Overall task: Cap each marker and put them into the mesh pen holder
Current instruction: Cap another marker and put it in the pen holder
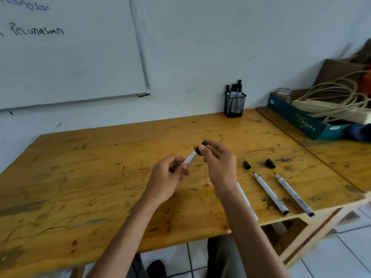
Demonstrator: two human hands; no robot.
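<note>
We note left hand [168, 173] pinching marker [190, 157], right hand [216, 159] pinching cap [200, 148]; holder [234, 105] lies upper right, right hand nearer.

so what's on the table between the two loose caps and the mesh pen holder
Nothing: the head view shows only bare, stained wood between the two caps and the mesh pen holder.
</note>
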